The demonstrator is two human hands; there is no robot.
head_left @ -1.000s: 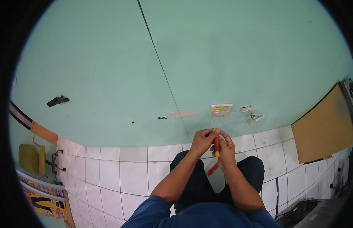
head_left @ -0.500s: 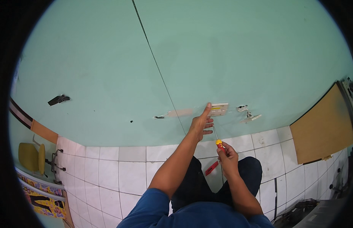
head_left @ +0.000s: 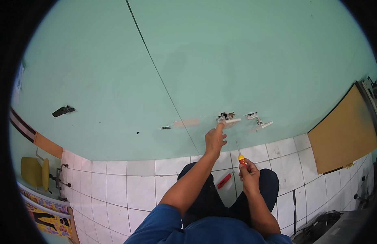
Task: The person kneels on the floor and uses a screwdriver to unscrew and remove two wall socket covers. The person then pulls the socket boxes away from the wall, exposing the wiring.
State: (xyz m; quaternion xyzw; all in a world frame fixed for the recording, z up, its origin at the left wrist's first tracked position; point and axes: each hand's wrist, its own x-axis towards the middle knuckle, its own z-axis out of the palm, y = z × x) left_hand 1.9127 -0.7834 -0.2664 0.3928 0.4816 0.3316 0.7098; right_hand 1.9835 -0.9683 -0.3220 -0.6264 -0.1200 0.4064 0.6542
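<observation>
My left hand (head_left: 215, 142) pinches the near edge of a white wall socket plate (head_left: 232, 121). The plate is tilted out from the green wall, and behind it shows a dark, rough-edged wall opening (head_left: 226, 116) with some wiring. In my right hand (head_left: 250, 175) is a screwdriver (head_left: 241, 159) with a red and yellow handle, its thin shaft pointing up toward the wall, apart from the plate. Just right, a second white plate (head_left: 265, 126) hangs tilted on wires from another opening (head_left: 252, 116).
Between my knees a red tool (head_left: 224, 180) lies on the white tiled floor (head_left: 139, 191). A brown board (head_left: 343, 134) leans at the right. Left along the wall are a small opening (head_left: 165, 127) and a black fitting (head_left: 63, 111). A yellow-green chair (head_left: 36, 173) stands far left.
The socket plate has tipped away from the wall in my left hand, uncovering the opening behind it. My right hand has drawn the screwdriver slightly down and right, away from the plate.
</observation>
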